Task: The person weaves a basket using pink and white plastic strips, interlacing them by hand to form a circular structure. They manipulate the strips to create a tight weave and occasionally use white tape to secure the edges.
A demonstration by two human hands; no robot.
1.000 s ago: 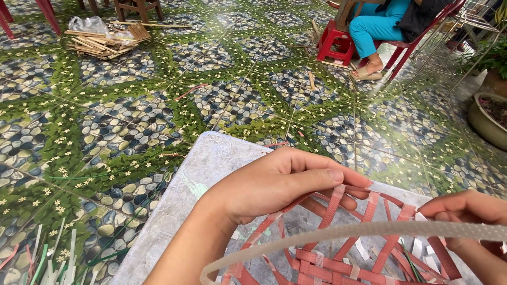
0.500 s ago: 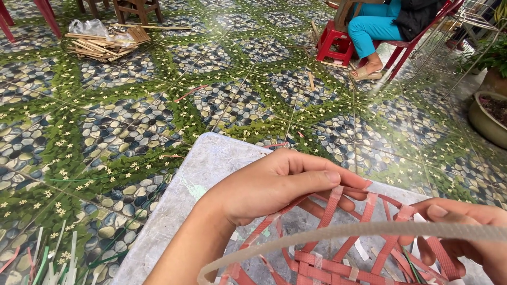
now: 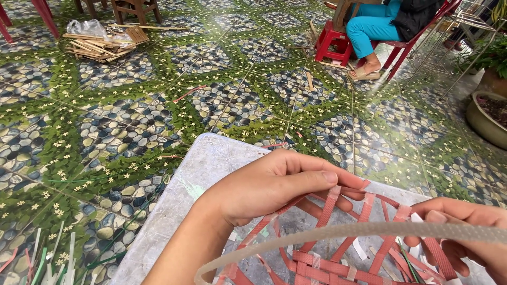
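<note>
Patterned tile floor, green leaves and pebbles; grey table in front. One half-woven basket of red strips on the table, one pale translucent rim band arcing across it. Nothing visible inside. Left hand pinching a red strip at the far edge. Right hand curled around strips at the right edge. One wood-stick pile, one red stool, one planter with soil.
</note>
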